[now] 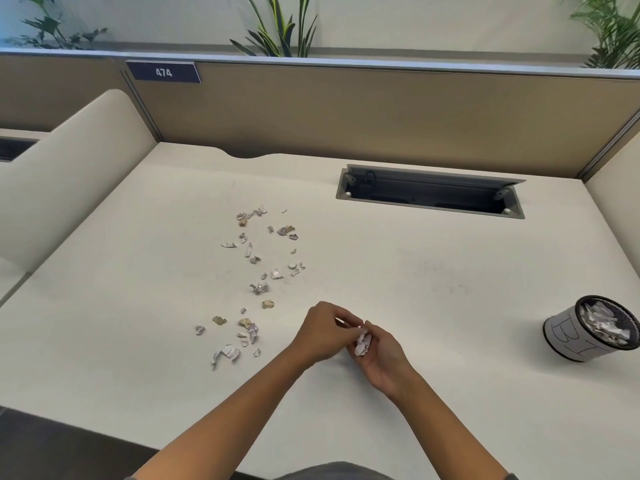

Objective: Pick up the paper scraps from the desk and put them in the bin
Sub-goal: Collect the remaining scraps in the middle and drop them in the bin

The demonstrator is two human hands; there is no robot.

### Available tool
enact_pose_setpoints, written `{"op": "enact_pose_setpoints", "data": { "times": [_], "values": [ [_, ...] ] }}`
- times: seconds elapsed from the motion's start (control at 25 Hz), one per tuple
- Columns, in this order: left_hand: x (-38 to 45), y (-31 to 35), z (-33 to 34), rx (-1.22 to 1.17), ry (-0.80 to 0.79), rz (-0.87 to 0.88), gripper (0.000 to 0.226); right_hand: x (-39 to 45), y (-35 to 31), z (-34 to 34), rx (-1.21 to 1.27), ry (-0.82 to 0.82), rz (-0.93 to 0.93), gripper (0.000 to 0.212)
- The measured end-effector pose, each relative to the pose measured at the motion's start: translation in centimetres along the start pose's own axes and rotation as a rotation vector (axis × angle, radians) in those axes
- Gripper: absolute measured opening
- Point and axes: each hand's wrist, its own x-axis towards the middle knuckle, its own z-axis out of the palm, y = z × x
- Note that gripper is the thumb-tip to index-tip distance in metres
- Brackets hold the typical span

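Across the cream desk, paper scraps lie scattered left of the hands. Right hand cups a wad; left hand pinches at it. Far right, bin holds crumpled paper.

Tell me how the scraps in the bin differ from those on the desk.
The scraps in the bin are piled together in the bin; the scraps on the desk lie scattered. The binned ones look white; the loose ones include tan bits. Both are crumpled paper.

tan partition w/ "474" sign, plants behind, cable tray.
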Motion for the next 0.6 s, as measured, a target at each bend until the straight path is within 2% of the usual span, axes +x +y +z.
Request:
{"op": "enact_pose_setpoints", "data": {
  "times": [0.04,0.12,0.2,0.24,0.32,0.4,0.52,0.6],
  "values": [
    [0.1,0.1,-0.1,-0.021,0.014,-0.018,0.016,0.0,-0.2,0.0,0.022,0.007,-0.006,0.026],
    [0.3,-0.4,-0.9,-0.001,0.148,-0.050,0.025,-0.1,-0.5,-0.1,0.068,0.015,-0.010,0.029],
    [0.8,-2.0,-2.1,0.165,0.299,-0.090,0.032,-0.2,-0.9,-0.5,0.095,0.028,-0.017,0.030],
    [0.9,-2.9,-2.6,0.251,0.327,-0.134,0.033,-0.2,-1.1,-0.8,0.104,0.029,-0.026,0.030],
    [0.8,-4.8,-2.8,0.336,0.286,-0.240,0.036,-0.4,-1.6,-1.4,0.109,0.034,-0.041,0.030],
    [0.6,-5.8,-2.1,0.331,0.243,-0.267,0.043,-0.4,-1.7,-2.0,0.118,0.041,-0.044,0.030],
    [0.7,-5.9,-0.4,0.276,0.217,-0.153,0.057,-0.5,-1.6,-2.9,0.120,0.035,-0.041,0.029],
    [1.2,-5.7,0.6,0.273,0.202,-0.093,0.056,-0.6,-1.6,-3.3,0.118,0.031,-0.037,0.029]
  ]
}}
